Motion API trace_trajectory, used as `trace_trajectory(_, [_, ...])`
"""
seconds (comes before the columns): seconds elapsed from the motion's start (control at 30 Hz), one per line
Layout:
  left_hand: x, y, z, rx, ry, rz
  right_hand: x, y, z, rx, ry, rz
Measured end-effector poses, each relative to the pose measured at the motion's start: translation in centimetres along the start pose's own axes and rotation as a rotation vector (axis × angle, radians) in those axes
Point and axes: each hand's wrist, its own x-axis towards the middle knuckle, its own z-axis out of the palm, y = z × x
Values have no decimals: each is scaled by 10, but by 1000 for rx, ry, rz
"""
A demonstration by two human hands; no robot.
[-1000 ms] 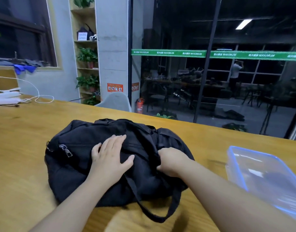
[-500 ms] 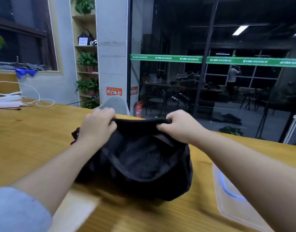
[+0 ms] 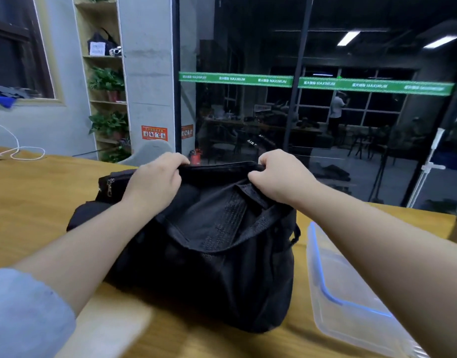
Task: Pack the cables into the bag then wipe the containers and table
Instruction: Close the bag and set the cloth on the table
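Observation:
A black fabric bag stands on the wooden table in front of me. My left hand grips the far edge of the bag's top on the left, fingers curled round the fabric. My right hand grips the same edge on the right. The edge is pulled up and taut between both hands. A silver zip pull hangs on the bag's left end. A clear plastic container with a blue seal lies right of the bag, under my right forearm. No cables show inside the bag.
A white cable lies coiled at the table's far left. A grey chair back stands behind the table. Beyond are a shelf with plants and a glass wall.
Both hands left the top of the flat bag, took hold of its far edge and lifted it, so the bag now stands up. The view has moved closer.

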Motion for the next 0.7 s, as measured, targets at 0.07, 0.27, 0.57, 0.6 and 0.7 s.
trace_trajectory(0.07, [-10, -1, 6, -40, -168, 49, 4, 9, 9, 1, -21, 51])
trace_trajectory(0.27, [-27, -31, 27, 257, -683, -114, 14, 34, 47, -147, -166, 134])
trace_trajectory(0.57, [-38, -35, 33, 321, -757, -81, 0, 35, 87, -564, -313, 8])
trace_trajectory(0.6, [-43, -36, 35, 157, -643, -93, -1, 31, 80, -536, -288, 23])
trace_trajectory(0.7, [-56, -22, 31, -337, -488, -172, -13, 11, 55, -492, -91, -117])
